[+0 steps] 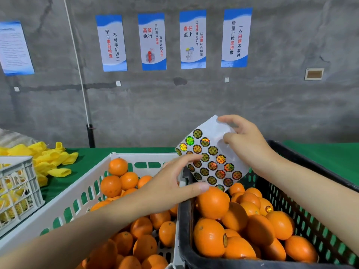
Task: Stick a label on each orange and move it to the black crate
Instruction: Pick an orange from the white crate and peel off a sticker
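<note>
Two bare hands, one white sheet of round holographic stickers (210,160), three slotted plastic crates – one black (303,171), one large white (81,193), one small white (17,191) – and five blue-and-white wall posters (152,41) are visible; the oranges and the yellow foam sleeves (46,158) are too heaped to count.

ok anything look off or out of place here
Nothing stands out. The white crate and black crate both hold intact oranges, some in the black crate already labelled. The right hand holds the sticker sheet; its upper part is bare, and the left hand reaches for it.
</note>
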